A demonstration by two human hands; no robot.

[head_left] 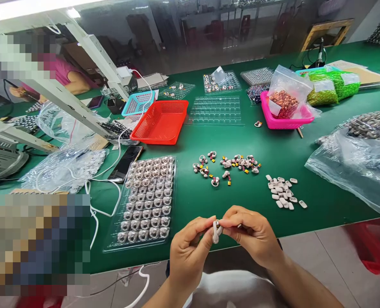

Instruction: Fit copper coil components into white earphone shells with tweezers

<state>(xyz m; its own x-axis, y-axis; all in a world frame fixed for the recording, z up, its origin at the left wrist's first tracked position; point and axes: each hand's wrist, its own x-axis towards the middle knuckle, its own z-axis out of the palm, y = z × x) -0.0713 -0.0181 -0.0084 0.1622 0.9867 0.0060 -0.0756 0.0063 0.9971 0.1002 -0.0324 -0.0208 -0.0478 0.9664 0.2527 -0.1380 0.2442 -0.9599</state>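
Observation:
A small light-grey looped part [216, 233] is pinched between both hands, over the table's front edge. My left hand [190, 248] has thumb and fingertips closed on its left side. On its right side, my right hand [252, 233] is closed, with the fingertips meeting the part; a small pale tip shows between the fingers. Beyond the hands lie several looped parts with yellow and red pieces [241, 163]. A group of pale oblong caps [283, 194] lies to the right. The clear tray [148, 201] on the left holds rows of rounded greyish parts.
A red basket [159, 122], a blue basket [138, 102] and a clear tray [215, 110] stand farther back. The pink basket [288, 122] holds a bag of reddish parts. White cables [113, 205] and a phone [126, 164] lie left. Another person [64, 75] sits back left.

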